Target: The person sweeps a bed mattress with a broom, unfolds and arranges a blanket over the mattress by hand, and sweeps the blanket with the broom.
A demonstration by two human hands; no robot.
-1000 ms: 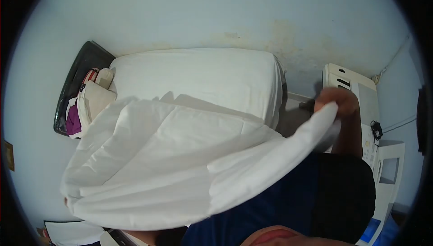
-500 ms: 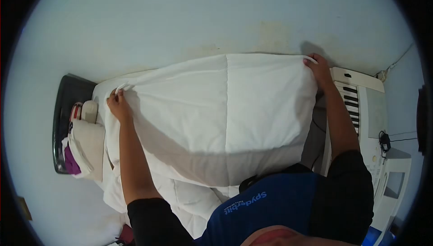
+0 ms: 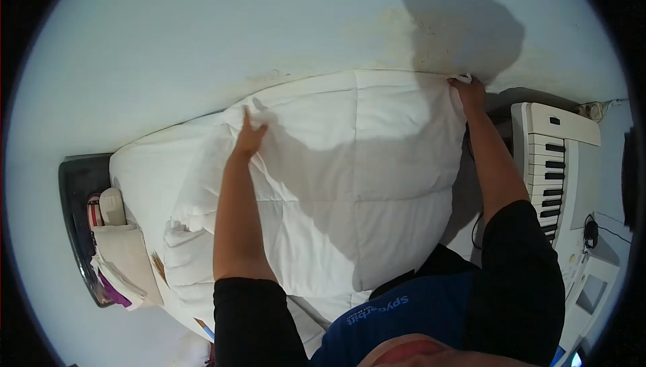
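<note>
The person wears a short-sleeved top (image 3: 431,310) with a deep blue front and a black left sleeve (image 3: 259,320) and right sleeve (image 3: 521,252). Both sleeves are loose, plain and wide at the hem, leaving the forearms bare; the left hand (image 3: 252,137) and right hand (image 3: 471,92) are bare too. Across the blue runs lighter blue lettering (image 3: 378,310), upside down in view and partly creased, starting "Spy", with a tiny, unreadable line beside it. Black fabric (image 3: 441,259) shows past the blue.
</note>
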